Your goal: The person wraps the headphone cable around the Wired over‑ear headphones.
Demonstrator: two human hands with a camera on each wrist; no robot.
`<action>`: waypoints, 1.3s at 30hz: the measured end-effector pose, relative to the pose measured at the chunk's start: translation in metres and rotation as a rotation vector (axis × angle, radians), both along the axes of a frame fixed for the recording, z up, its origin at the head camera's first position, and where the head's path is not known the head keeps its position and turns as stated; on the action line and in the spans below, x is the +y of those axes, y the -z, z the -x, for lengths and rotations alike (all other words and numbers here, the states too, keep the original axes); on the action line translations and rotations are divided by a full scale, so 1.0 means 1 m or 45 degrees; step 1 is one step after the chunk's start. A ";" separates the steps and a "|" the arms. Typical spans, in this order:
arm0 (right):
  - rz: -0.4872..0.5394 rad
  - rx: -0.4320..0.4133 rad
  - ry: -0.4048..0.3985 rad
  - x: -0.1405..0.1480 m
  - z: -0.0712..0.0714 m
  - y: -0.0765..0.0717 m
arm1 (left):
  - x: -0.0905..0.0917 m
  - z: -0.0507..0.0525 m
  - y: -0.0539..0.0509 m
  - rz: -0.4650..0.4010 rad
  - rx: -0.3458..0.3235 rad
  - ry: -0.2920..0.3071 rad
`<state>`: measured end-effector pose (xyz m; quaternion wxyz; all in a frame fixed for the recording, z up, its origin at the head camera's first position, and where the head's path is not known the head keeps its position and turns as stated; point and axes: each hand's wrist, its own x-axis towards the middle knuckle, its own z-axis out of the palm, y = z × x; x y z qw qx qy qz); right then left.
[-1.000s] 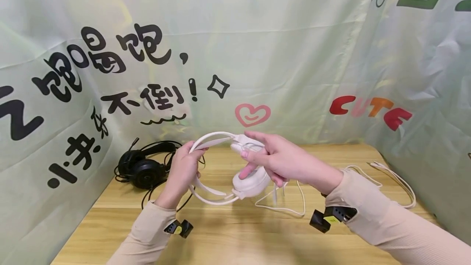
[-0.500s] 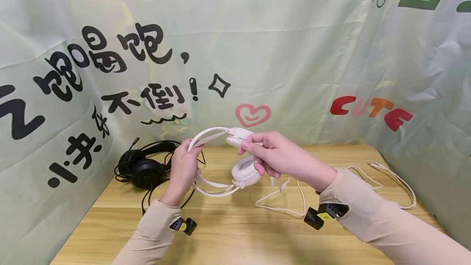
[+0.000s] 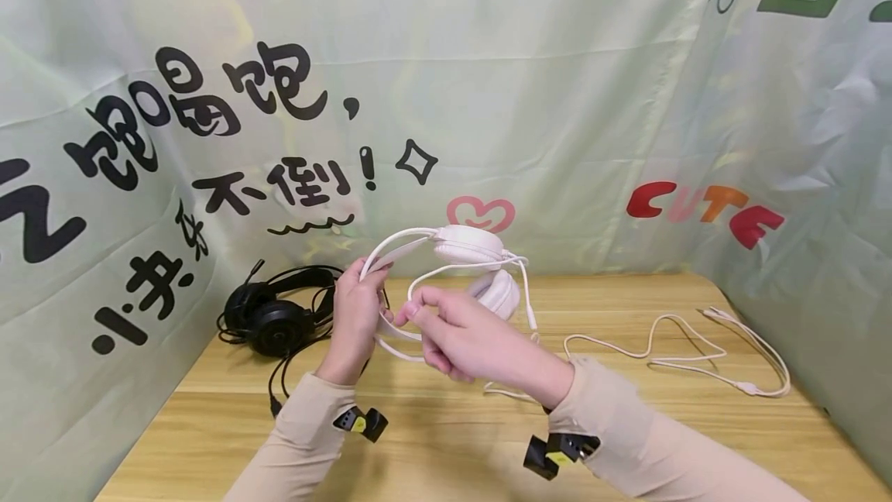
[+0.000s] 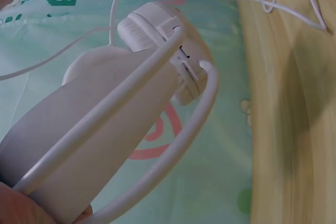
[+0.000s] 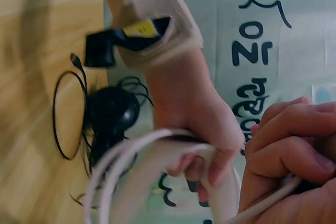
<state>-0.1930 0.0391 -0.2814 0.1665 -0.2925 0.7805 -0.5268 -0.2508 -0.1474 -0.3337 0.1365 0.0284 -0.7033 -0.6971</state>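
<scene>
My left hand [image 3: 355, 312] grips the headband of a pair of white headphones [image 3: 468, 245], holding them above the table with the ear cups to the right. The padded inner strap and two thin outer bars of the headband [image 4: 100, 119] run from the fingers toward the cups in the left wrist view. Between thumb and forefinger, my right hand [image 3: 474, 339] pinches the white cable [image 3: 446, 267], which loops back from the upper ear cup. The right hand is in front of the lower cup and hides part of it.
On the wooden table [image 3: 446, 440], a black headset [image 3: 282, 326] with its cable lies at the left back. More white cable [image 3: 725, 382] lies in loops at the right. A printed cloth [image 3: 543, 122] hangs behind and along both sides.
The right hand has moved from the ear cups left and down toward the headband, and now draws the cable along with it. The headphones have risen slightly and turned, showing the upper cup's outside.
</scene>
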 end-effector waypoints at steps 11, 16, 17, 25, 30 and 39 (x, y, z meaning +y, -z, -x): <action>0.031 -0.057 -0.034 -0.012 -0.007 0.029 | 0.000 0.000 -0.001 -0.215 -0.011 0.075; 0.042 -0.100 -0.035 -0.015 -0.009 0.042 | 0.001 -0.002 -0.004 -0.330 -0.007 0.140; 0.046 -0.103 -0.038 -0.014 -0.009 0.044 | 0.001 -0.003 -0.005 -0.350 -0.009 0.152; 0.038 -0.120 -0.060 -0.005 -0.010 0.058 | 0.000 -0.006 -0.010 -0.486 -0.022 0.217; 0.059 -0.122 -0.137 0.008 -0.010 0.065 | -0.001 -0.009 -0.015 -0.544 -0.040 0.262; 0.071 -0.121 -0.251 0.033 -0.007 0.074 | -0.005 -0.011 -0.018 -0.600 -0.080 0.332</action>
